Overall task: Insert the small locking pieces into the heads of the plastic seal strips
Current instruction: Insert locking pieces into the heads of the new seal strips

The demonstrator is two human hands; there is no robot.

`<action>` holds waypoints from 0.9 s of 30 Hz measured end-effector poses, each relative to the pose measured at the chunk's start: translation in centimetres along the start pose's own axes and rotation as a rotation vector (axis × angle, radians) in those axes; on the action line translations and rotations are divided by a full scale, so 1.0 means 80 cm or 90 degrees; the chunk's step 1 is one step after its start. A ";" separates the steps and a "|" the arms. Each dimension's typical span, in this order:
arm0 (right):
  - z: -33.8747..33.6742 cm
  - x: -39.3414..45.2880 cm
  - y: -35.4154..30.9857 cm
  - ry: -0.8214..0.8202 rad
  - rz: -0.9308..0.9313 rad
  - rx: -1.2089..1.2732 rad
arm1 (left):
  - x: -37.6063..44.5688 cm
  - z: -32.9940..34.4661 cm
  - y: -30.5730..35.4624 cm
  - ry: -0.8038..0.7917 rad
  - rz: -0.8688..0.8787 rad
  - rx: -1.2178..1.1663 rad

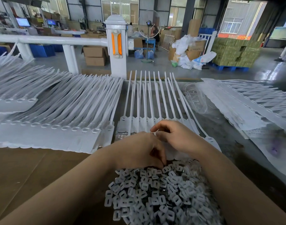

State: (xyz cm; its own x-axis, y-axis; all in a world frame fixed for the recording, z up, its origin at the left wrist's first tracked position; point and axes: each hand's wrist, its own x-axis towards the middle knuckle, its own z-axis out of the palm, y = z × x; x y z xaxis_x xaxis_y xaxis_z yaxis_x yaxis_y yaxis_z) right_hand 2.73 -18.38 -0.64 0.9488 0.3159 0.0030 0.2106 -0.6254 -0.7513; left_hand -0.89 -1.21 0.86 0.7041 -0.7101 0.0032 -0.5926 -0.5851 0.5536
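Heaped at six o'clock, small locking pieces cover the near bench. Left hand curls its fingers down into the heap's far edge, apparently picking at pieces. Right hand pinches a white piece over the strip heads. Seal strips fan toward twelve o'clock; more stacks lie at ten.

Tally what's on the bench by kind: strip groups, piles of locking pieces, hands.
Strip groups: 3 (left, centre, right)
Locking-piece pile: 1
Hands: 2 (left hand, right hand)
Total: 6
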 end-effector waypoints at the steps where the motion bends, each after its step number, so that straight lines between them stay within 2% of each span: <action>1: 0.000 0.000 0.000 0.000 -0.001 -0.002 | 0.000 0.001 0.000 0.000 0.001 0.016; 5: -0.001 -0.003 0.001 -0.006 0.000 0.001 | 0.002 0.006 -0.001 -0.001 0.010 0.097; 15: -0.001 -0.001 0.001 -0.007 0.004 0.014 | 0.002 0.008 0.003 0.020 0.031 0.097; 27: -0.002 -0.003 -0.002 -0.002 0.009 -0.006 | 0.002 -0.004 -0.003 0.006 -0.089 -0.137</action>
State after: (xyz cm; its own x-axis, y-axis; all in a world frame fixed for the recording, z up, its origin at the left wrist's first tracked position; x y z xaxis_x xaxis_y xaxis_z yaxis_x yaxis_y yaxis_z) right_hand 2.53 -18.46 -0.46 0.9507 0.3100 -0.0095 0.2001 -0.6363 -0.7450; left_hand -0.46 -1.06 1.00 0.7772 -0.6243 -0.0789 -0.3929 -0.5795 0.7140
